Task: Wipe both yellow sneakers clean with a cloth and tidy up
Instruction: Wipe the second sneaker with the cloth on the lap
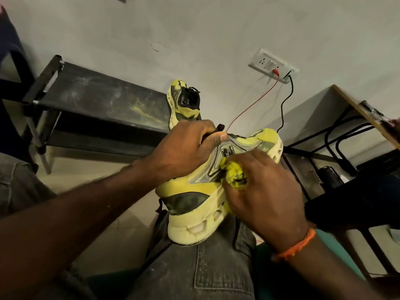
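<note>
Sneaker point(201, 191) sits heel-down on the lap, left hand point(184, 146) gripping its collar, right hand point(264, 187) pinching a balled cloth point(234, 174) against the side; looks light, stiff-soled, soft upper, so collar hold suits; second sneaker point(184, 102) on rack point(97, 98)

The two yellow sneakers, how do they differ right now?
The near sneaker rests on the person's lap, gripped at its collar by the left hand, while the right hand presses a yellow cloth to its side. The far sneaker sits untouched on the dark rack by the wall. The near one shows its side; the far one shows its opening and laces. Both are yellow with dark panels.
</note>
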